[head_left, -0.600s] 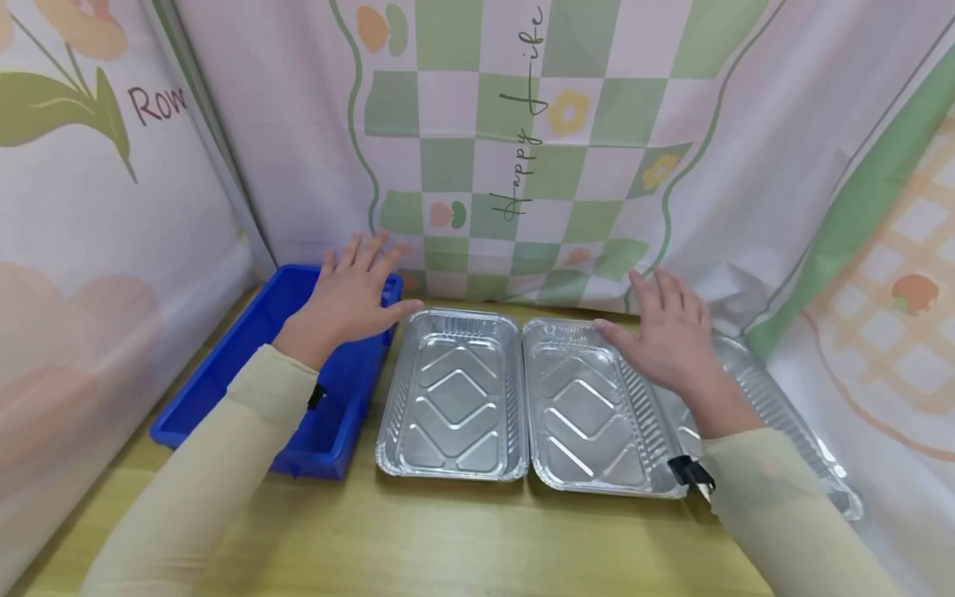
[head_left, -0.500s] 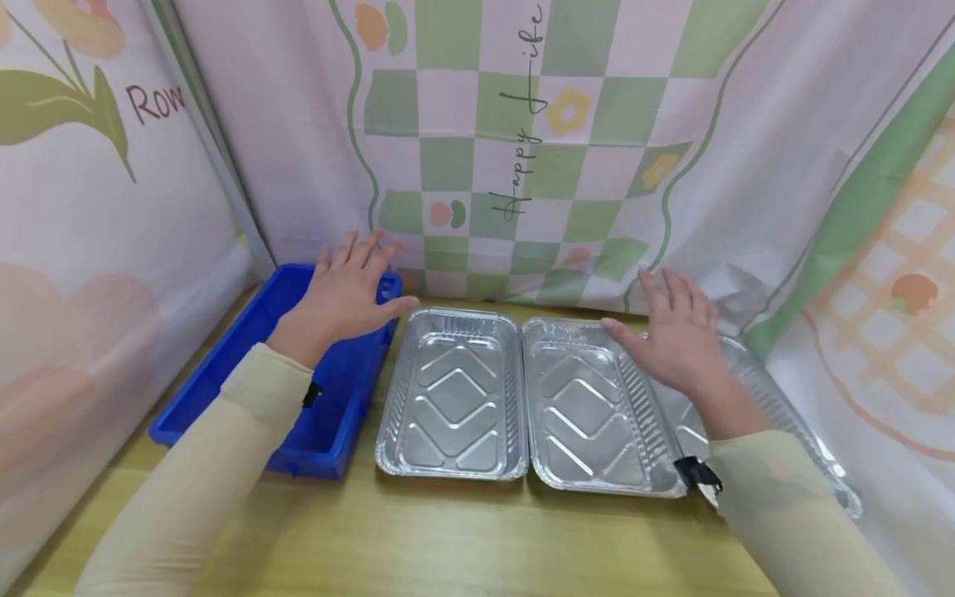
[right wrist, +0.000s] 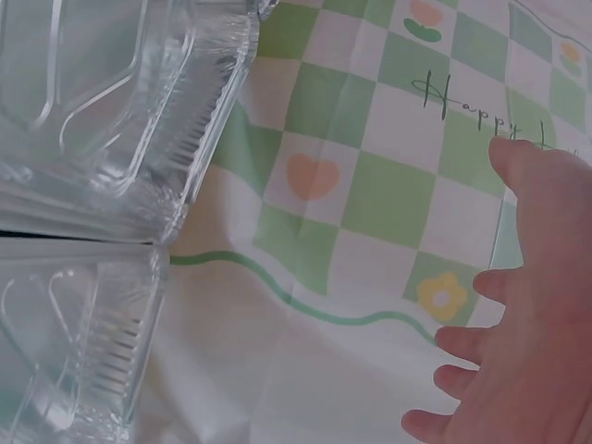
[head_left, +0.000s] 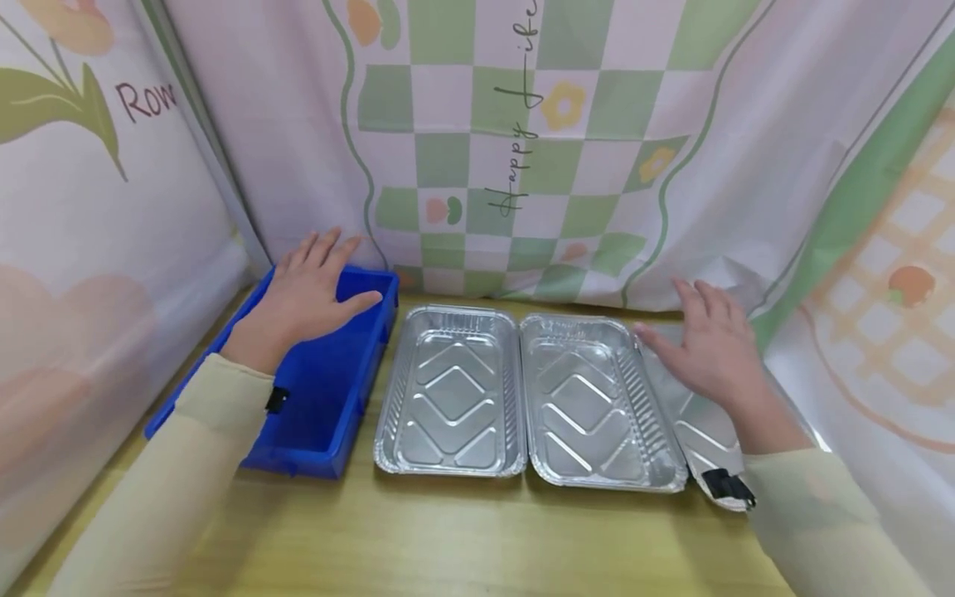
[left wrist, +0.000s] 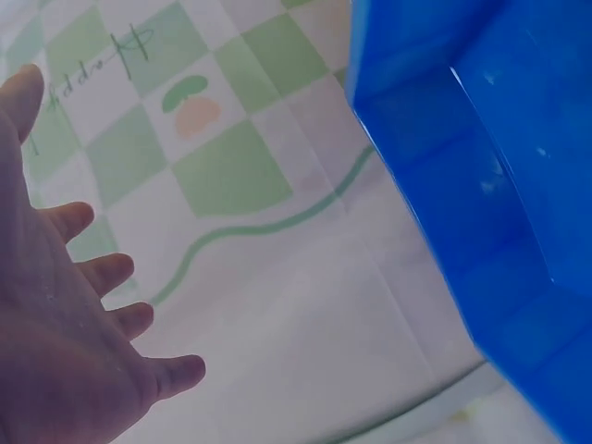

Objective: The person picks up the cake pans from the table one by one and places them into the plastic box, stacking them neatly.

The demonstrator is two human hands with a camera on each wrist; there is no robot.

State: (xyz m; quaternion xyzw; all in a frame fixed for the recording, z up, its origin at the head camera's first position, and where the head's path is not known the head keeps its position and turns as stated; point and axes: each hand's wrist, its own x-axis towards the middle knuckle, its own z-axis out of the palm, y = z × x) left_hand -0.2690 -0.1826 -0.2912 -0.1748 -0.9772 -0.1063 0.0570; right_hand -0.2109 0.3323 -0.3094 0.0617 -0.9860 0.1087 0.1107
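My left hand [head_left: 302, 298] hovers over the blue plastic bin [head_left: 313, 414] with its fingers spread and nothing in its grasp. In the left wrist view the bin [left wrist: 462, 176] lies to the right of the spread fingers. My right hand [head_left: 712, 352] is held, fingers extended, above the rightmost foil tray [head_left: 709, 423], which the hand and sleeve partly cover. Two more foil trays stand side by side between the hands, a left one [head_left: 451, 398] and a middle one [head_left: 589, 402]. No contents show in these two or in the visible part of the bin.
A wooden table [head_left: 418, 539] carries the bin and trays. Behind them hangs a printed curtain [head_left: 507, 166] with green checks, and further printed cloth [head_left: 89, 274] encloses the left and right sides. Black clips or straps [head_left: 727, 487] show at both cuffs.
My left hand has shifted left, further over the blue bin. My right hand has moved right and slightly down, away from the middle tray. The view has shifted slightly; bin and trays stay put.
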